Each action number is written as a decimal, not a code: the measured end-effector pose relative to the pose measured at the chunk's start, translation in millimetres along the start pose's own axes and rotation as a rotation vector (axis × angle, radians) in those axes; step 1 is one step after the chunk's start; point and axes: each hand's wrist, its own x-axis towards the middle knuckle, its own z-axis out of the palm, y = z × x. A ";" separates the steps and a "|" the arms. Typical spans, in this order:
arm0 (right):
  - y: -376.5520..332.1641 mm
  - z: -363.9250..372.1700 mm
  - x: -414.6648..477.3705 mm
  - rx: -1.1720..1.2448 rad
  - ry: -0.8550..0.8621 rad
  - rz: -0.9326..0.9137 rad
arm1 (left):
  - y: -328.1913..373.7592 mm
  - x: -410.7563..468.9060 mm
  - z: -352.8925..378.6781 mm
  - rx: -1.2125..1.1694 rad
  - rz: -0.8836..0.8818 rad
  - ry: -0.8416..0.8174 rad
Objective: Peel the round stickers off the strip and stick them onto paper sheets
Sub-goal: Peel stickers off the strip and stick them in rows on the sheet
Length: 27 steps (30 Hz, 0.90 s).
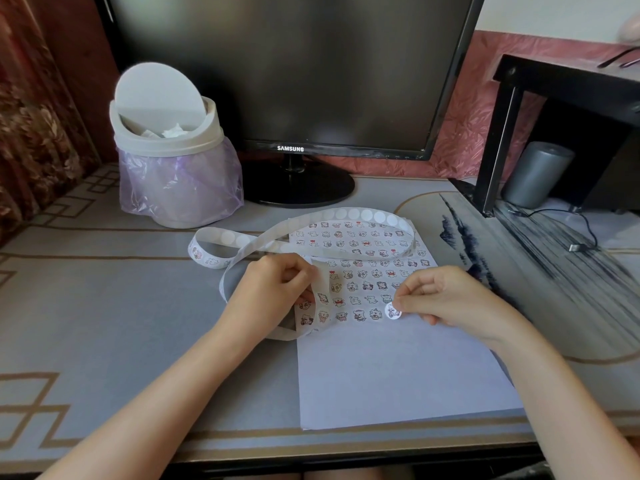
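Sticker [393, 310] pinched in fingers [410, 300] of right hand [450, 299] over bare paper [398, 375]; left hand [273, 287] fingers [299, 271] clamp strip [353, 214]

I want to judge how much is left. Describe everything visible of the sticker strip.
The sticker strip is a long white paper-like band running in loose loops over the table and the paper sheet. Its far arc shows plain pale circles; the curled left end shows printed cartoon stickers. The left hand pinches it beside the sheet's left edge.
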 end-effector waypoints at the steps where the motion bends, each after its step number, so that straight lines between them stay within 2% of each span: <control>1: -0.6 0.3 0.4 -0.004 0.001 0.002 | -0.2 -0.2 0.0 0.002 0.002 -0.001; 27: 2.0 4.9 2.7 -0.050 0.035 -0.008 | -1.4 -0.2 0.2 0.009 0.006 0.002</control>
